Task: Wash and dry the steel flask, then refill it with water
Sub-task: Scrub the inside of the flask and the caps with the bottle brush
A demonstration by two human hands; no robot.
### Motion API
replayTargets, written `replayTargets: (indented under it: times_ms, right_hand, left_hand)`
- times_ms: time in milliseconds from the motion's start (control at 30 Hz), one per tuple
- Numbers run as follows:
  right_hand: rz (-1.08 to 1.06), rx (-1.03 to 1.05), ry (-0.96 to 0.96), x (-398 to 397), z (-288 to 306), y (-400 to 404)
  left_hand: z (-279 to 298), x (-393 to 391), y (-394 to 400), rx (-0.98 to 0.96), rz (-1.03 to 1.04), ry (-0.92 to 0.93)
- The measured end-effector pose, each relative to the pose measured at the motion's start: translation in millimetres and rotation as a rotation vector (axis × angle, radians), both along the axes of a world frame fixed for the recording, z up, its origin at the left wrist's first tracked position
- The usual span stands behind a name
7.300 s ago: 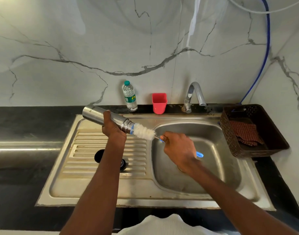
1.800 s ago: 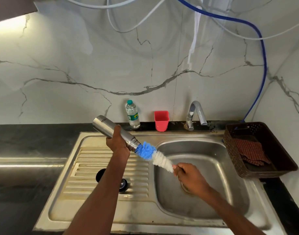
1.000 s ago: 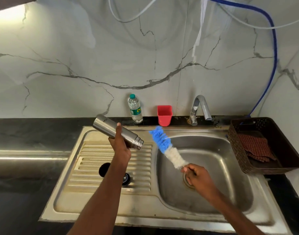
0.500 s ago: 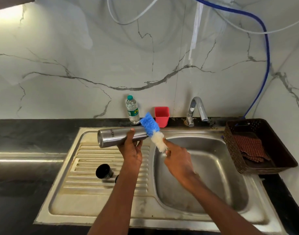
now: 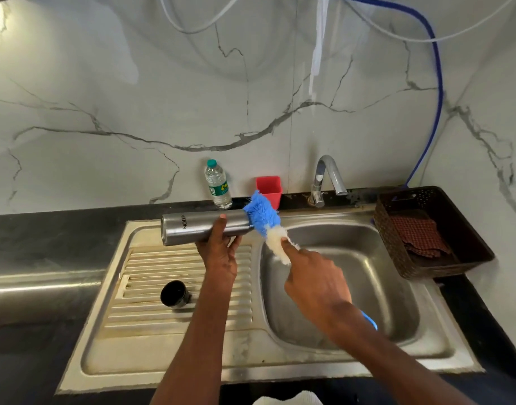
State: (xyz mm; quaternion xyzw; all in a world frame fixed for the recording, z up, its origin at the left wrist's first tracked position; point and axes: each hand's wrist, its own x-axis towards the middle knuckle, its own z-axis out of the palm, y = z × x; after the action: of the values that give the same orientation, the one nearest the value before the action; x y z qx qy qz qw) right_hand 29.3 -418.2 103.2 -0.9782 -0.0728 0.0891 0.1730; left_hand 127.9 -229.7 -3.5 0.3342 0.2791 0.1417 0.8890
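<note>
- We are seeing the steel flask [image 5: 192, 227] lying almost level above the drainboard [image 5: 151, 287], long axis running left to right, base to the left, mouth end to the right toward the basin [image 5: 353, 273].
- Left hand [image 5: 220, 255] is gripping the flask from below, thumb over its body.
- Right hand [image 5: 312, 280] is gripping the bottle brush [image 5: 265, 223]; blue bristles are lying against the flask's mouth end, probably outside it.
- Black cap [image 5: 174, 294] is sitting on the drainboard.

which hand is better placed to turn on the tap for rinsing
Right. The right hand holds the blue and white bottle brush over the steel sink basin, nearer the chrome tap. The left hand grips the steel flask over the drainboard, farther away.
</note>
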Motion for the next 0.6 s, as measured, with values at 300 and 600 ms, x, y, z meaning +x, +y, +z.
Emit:
replayTargets:
  times_ms: [300,600]
  right_hand:
    - [-0.366,0.98,0.592,91.2,-33.3,-55.3]
    - [-0.482,1.554,0.97,49.9,-64.7,-21.8]
  left_hand:
    - [19.4,-10.4,2.7,-0.264,-0.063,-0.127]
    - [9.0,-17.7,-15.8,-0.181,-0.039,-0.181]
